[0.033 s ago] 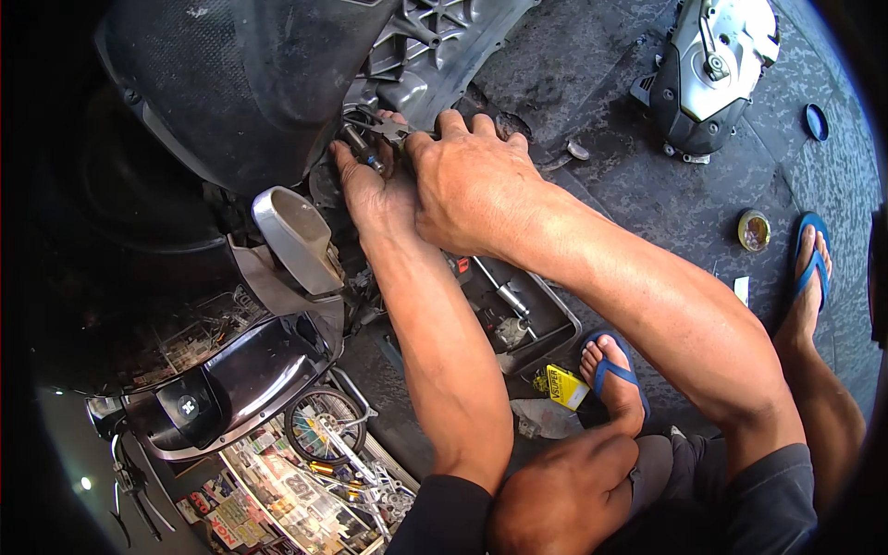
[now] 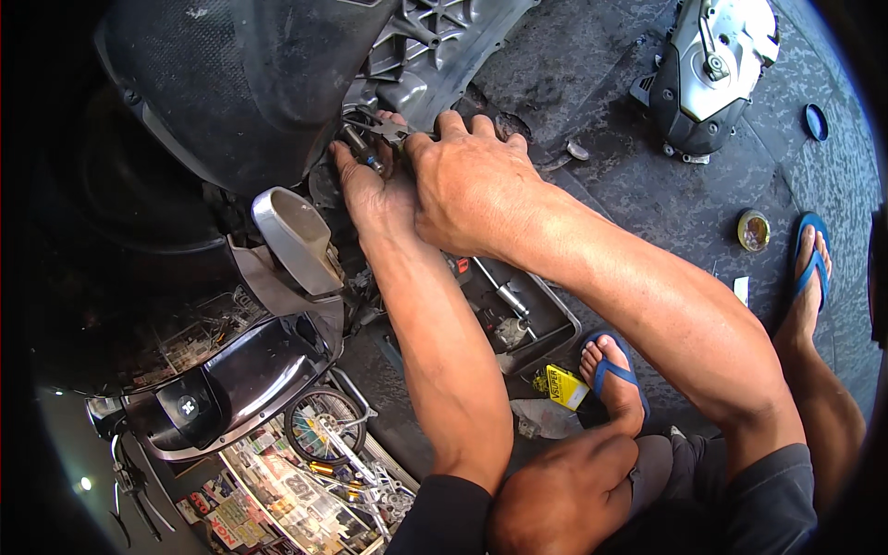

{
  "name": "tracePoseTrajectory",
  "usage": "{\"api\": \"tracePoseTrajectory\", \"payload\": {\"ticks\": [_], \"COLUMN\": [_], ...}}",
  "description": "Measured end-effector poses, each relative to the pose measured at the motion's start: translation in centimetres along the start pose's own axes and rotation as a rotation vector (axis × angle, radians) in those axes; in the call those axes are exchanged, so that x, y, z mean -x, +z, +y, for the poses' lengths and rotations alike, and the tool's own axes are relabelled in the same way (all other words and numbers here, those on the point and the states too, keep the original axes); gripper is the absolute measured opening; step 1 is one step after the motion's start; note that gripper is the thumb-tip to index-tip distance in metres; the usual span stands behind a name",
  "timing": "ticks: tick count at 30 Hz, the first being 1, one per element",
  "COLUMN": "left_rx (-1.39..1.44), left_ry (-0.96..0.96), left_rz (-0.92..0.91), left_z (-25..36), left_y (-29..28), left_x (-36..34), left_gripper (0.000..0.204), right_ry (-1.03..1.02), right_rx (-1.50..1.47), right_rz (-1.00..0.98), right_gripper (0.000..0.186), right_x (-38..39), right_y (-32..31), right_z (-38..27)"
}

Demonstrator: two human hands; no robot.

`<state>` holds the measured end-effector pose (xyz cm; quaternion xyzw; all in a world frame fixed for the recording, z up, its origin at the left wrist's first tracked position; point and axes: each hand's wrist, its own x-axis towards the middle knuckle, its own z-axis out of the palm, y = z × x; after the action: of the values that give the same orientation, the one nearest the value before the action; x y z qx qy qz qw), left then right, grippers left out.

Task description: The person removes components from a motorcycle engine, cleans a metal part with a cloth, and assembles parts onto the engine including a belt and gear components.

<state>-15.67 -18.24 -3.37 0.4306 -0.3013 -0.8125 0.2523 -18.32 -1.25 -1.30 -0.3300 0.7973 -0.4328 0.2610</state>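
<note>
Left hand [image 2: 377, 190]: palm up at the far edge of the work, thumb to the left, other fingers partly hidden; a metal cylinder [image 2: 356, 143] with a blue mark at its near end lies between thumb and fingers, though whether they grip it cannot be told. Right hand [image 2: 474, 185]: back upward, just right of the left hand, fingers bent and spread a little, tips turned down; its thumb is hidden, and any hold cannot be told. Grey metal piece [image 2: 396, 129]: between the two hands, beside the cylinder. Black textured panel [image 2: 240, 92]: left of the hands. Ribbed dark casting [image 2: 425, 46]: just beyond them. Silver-rimmed housing [image 2: 296, 236]: near left. Black tray [image 2: 566, 324]: on the near side, between the forearms, containing a bright-shafted tool [image 2: 511, 298]. Yellow box [image 2: 566, 387]: nearer, beside a foot in a blue sandal [image 2: 622, 372]. Silver-and-black cover [image 2: 708, 83]: far right, on the dark mottled floor [image 2: 564, 55]. Small blue dish [image 2: 815, 122]: right of the cover. Round container [image 2: 754, 230], amber inside: nearer than the dish. Spoked wheel [image 2: 324, 425]: near left, beyond the left forearm.
</note>
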Motion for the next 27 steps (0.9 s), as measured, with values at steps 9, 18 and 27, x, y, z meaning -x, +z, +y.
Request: {"api": "tracePoseTrajectory", "payload": {"ticks": [9, 18, 27], "left_rx": [-0.078, -0.219, -0.220], "left_ry": [-0.014, -0.010, 0.023], "left_rz": [0.020, -0.034, -0.014], "left_z": [-0.1, 0.4, -0.4], "left_y": [0.2, -0.7, -0.3], "left_x": [1.0, 0.9, 2.4], "left_gripper": [0.062, 0.063, 0.057], "right_ry": [0.032, 0.066, 0.135], "right_rx": [-0.053, -0.109, -0.130], "right_rz": [-0.081, -0.154, -0.129], "right_gripper": [0.061, 0.058, 0.059], "right_x": [-0.3, -0.3, -0.5], "right_y": [-0.6, -1.5, -1.3], "right_z": [-0.6, -1.7, -2.8]}}
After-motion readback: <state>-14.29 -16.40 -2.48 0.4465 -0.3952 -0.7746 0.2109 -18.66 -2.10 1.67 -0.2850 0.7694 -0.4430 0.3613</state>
